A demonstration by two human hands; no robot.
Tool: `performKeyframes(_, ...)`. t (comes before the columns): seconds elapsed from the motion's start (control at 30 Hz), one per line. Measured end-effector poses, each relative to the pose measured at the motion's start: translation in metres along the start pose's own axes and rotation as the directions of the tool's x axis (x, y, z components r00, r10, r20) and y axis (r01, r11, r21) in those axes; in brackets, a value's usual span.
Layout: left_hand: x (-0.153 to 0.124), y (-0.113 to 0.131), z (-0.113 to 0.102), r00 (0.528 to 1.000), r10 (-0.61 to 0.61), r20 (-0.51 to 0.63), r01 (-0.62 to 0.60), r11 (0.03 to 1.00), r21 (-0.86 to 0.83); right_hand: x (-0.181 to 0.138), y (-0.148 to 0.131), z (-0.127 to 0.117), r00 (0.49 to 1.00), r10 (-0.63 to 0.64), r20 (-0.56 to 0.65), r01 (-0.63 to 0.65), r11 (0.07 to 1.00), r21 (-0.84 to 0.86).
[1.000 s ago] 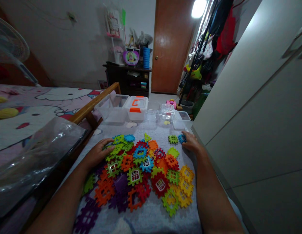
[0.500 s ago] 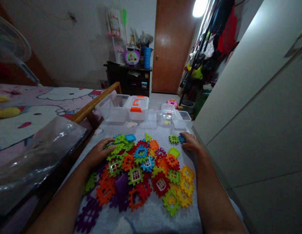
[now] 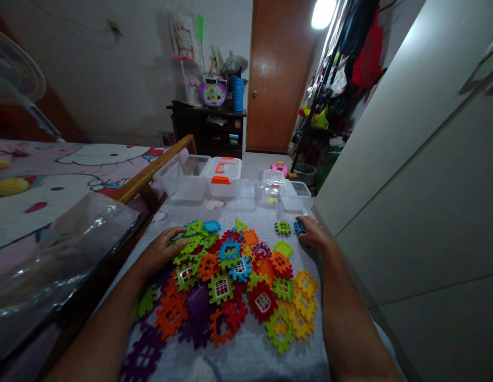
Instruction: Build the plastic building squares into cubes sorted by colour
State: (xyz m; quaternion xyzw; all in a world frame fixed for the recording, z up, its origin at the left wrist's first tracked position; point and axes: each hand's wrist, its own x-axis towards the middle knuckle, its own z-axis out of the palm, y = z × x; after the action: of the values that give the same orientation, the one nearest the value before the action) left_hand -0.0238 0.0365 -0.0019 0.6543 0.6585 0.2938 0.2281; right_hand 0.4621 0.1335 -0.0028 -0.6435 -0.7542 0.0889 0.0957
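Though apart, both hands (image 3: 161, 250) (image 3: 313, 233) forward

2 bare forearms (image 3: 348, 307) reach forward, well apart. The left hand (image 3: 161, 251) shows its back, thumb (image 3: 180, 244) and index finger (image 3: 175, 231) parted; the right hand (image 3: 315, 233) bends inward at the wrist (image 3: 328, 247), its fingertips (image 3: 299, 218) pointing left.

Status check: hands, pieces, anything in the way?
Left hand by green pieces. Right hand at blue piece. Pile loose, colours mixed. Boxes beyond, none blocking.
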Motion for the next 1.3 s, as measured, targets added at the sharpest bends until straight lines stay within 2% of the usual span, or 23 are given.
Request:
performKeyframes(0.17, 0.001, -0.003, 0.000, 1.000, 0.016, 0.011, -0.016, 1.000, 0.011, -0.003, 0.001, -0.003, 0.998, 0.043, -0.045, -0.040, 0.998, 0.056)
performKeyframes(0.3, 0.002, -0.006, 0.001, 1.000, 0.011, 0.014, -0.011, 1.000, 0.011, -0.004, -0.003, -0.004, 0.985, 0.139, -0.101, -0.130, 0.987, 0.093)
performKeyframes(0.5, 0.002, -0.006, 0.001, 1.000, 0.008, -0.001, -0.008, 1.000, 0.025, -0.002, -0.016, 0.003, 0.963, 0.225, -0.150, -0.221, 0.974, 0.041)
performKeyframes(0.8, 0.003, -0.010, 0.002, 0.999, 0.026, -0.020, -0.025, 0.999, 0.035, -0.001, -0.020, 0.007, 0.966, 0.193, -0.173, -0.190, 0.981, 0.034)
performKeyframes(1.03, 0.002, -0.009, 0.002, 1.000, 0.018, -0.003, -0.018, 1.000, 0.020, -0.007, -0.024, -0.003, 0.958, 0.209, -0.194, -0.215, 0.976, -0.010)
performKeyframes(1.13, 0.002, -0.009, 0.002, 1.000, 0.027, -0.009, -0.027, 0.999, 0.026, -0.008, -0.033, -0.008, 0.978, 0.106, -0.181, -0.113, 0.993, -0.026)
performKeyframes(1.23, 0.002, -0.010, 0.002, 0.999, 0.042, -0.017, -0.042, 0.999, 0.028, -0.005, -0.047, -0.006, 0.991, -0.094, -0.091, 0.092, 0.995, -0.026)
performKeyframes(1.3, 0.002, -0.010, 0.002, 0.999, 0.046, -0.019, -0.045, 0.999, 0.028, -0.002, -0.056, -0.002, 0.988, -0.154, -0.028, 0.153, 0.988, -0.031)
